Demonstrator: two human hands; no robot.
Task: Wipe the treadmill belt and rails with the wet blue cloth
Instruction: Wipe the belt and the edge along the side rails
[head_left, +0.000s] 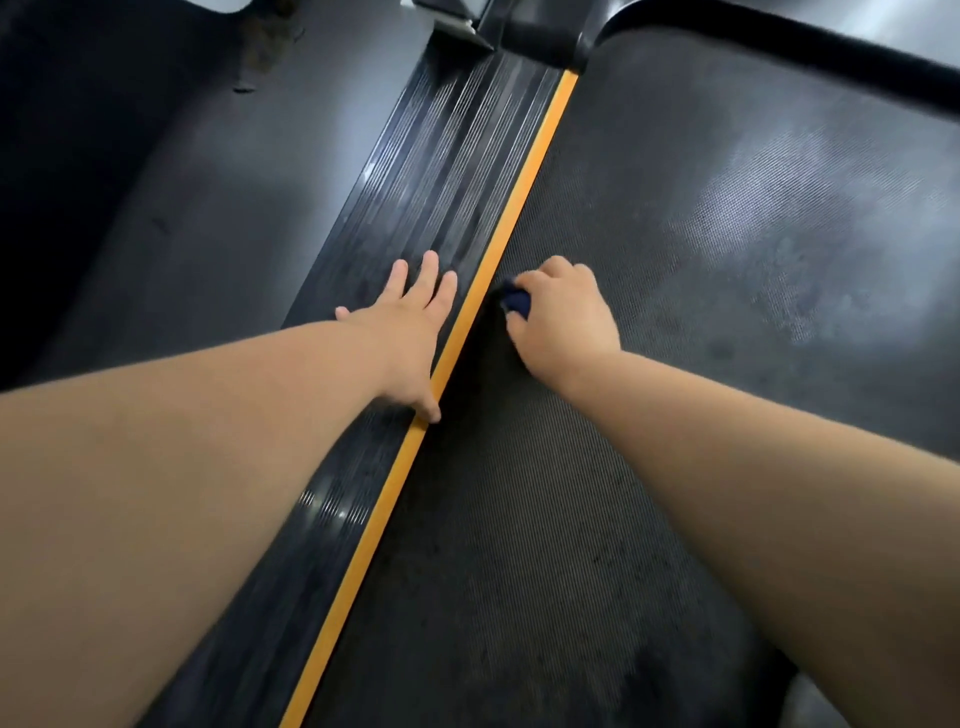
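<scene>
My left hand (410, 332) lies flat on the ribbed side rail (441, 171), fingers released, just left of the yellow strip (519, 192). My right hand (563, 317) grasps the blue cloth (517, 302) on the treadmill belt (675, 234), just right of that strip.

Pretty clearly a gym or workout room, can't say whether it's someone's house or a club. We're right on top of a treadmill: textured dark treadmill belt (675, 260), ribbed black side rail (441, 171) with an orange strip (524, 176) along the belt edge, and a black housing (779, 57) across the far end. The floor (234, 182) beside it is smooth dark grey, gym-mat looking.
</scene>
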